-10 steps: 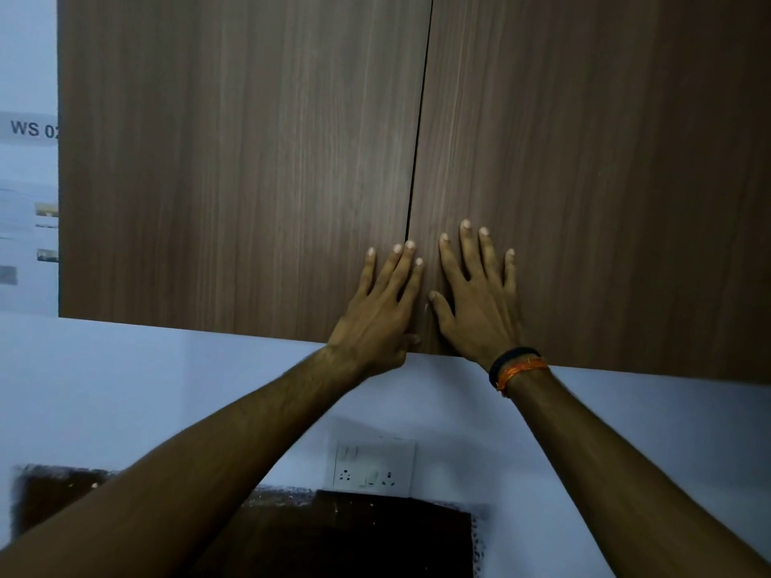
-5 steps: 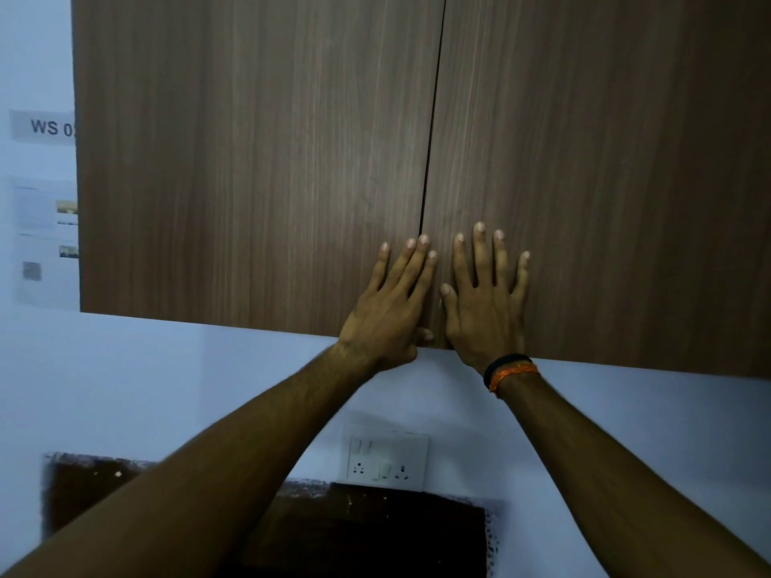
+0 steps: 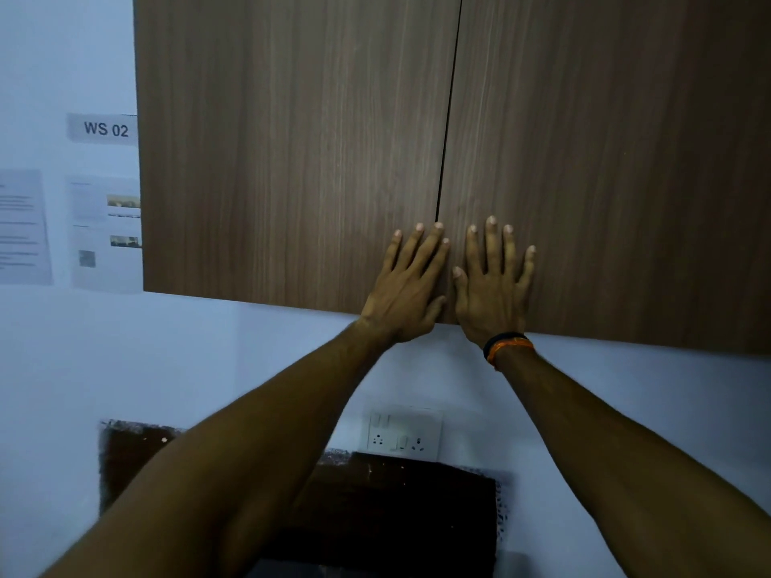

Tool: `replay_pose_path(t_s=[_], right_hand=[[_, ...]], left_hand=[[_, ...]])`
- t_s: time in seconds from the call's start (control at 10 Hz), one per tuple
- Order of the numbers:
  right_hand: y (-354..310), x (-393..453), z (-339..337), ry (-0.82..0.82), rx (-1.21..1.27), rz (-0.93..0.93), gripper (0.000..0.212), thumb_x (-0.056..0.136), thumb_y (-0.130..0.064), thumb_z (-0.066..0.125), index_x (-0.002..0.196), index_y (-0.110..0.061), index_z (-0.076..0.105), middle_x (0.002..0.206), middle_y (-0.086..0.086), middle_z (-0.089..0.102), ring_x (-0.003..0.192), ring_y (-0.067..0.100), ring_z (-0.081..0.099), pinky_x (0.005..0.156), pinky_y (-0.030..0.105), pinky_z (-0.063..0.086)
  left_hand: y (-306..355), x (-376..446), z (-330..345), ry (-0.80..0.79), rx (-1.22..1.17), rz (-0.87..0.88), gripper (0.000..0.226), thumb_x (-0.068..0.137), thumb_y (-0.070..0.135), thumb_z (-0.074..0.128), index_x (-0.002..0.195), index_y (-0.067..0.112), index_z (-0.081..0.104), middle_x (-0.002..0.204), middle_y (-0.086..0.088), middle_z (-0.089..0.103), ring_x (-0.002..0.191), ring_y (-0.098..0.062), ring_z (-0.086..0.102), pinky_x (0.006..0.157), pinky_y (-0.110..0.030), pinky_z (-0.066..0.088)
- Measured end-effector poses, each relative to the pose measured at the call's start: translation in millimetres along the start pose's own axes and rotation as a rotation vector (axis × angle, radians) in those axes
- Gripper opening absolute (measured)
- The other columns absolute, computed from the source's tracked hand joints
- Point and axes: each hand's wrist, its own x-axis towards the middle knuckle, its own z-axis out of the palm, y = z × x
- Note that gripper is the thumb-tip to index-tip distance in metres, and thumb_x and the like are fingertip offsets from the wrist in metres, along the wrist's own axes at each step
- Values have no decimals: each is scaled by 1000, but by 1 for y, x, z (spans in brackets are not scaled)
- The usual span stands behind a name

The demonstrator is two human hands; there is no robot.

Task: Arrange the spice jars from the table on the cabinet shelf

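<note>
Your left hand lies flat on the left cabinet door, fingers straight and close together, tips pointing to about 1 o'clock and reaching the seam between the doors. Your right hand lies flat on the right cabinet door, fingers straight and slightly spread, pointing to 12 o'clock, thumb toward the seam. Neither hand grips anything; both press or rest, palms to the wood.

Both hands sit low on the doors, heels at the bottom edge, either side of the seam. Doors look fully closed: seam narrow and even, no handles in sight.

Spice jars: none in view. The shelf is behind the doors, hidden. The table is not visible either; it must lie below the frame, toward 6 o'clock.

Step in hand, by my reading: either opening the cabinet by a push-latch or pressing it shut at the end. With no jars visible, I cannot tell which.

If opening: press near the seam, release, then hook your fingertips under the bottom edge and swing each door outward, left toward 9 o'clock, right toward 3. Keep your head back from the swing.

Surroundings: an orange and black wristband on your right wrist; a switch and socket plate on the wall at 6 o'clock from your hands; a "WS 02" label and printed sheets at 9 o'clock.
</note>
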Motion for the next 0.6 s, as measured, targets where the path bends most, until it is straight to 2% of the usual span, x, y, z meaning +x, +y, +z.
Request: replay_pose_path(t_s=[0.3, 0.4, 0.5, 0.6], right_hand=[[-9, -9, -18, -20, 55, 69, 66, 103, -50, 20, 160, -18, 11, 167, 12, 7, 154, 32, 8, 119, 64, 11], [-10, -13, -37, -11, 139, 82, 65, 103, -48, 28, 159, -17, 18, 166, 14, 13, 153, 32, 12, 119, 62, 13], [-7, -15, -63, 96, 326, 78, 59, 101, -36, 47, 153, -13, 34, 161, 15, 27, 148, 33, 24, 117, 57, 21], [-4, -11, -108, 247, 574, 77, 42, 97, -19, 57, 137, -8, 55, 145, 16, 48, 128, 30, 48, 105, 42, 42]], left_hand=[[-9, -18, -9, -1, -41, -81, 78, 98, 46, 35, 159, 9, 3, 167, -17, -4, 153, -37, -6, 121, -59, 3], [-12, -15, -22, -19, -53, -88, 77, 98, 46, 35, 159, 11, 4, 167, -17, -4, 154, -36, -5, 122, -58, 2], [-17, -10, -32, -10, -69, -80, 77, 97, 46, 36, 160, 12, 6, 167, -16, -2, 154, -35, -4, 123, -56, 1], [-22, -6, -40, 13, -74, -93, 77, 96, 45, 36, 160, 12, 9, 167, -15, 1, 154, -34, -1, 123, -55, 2]])
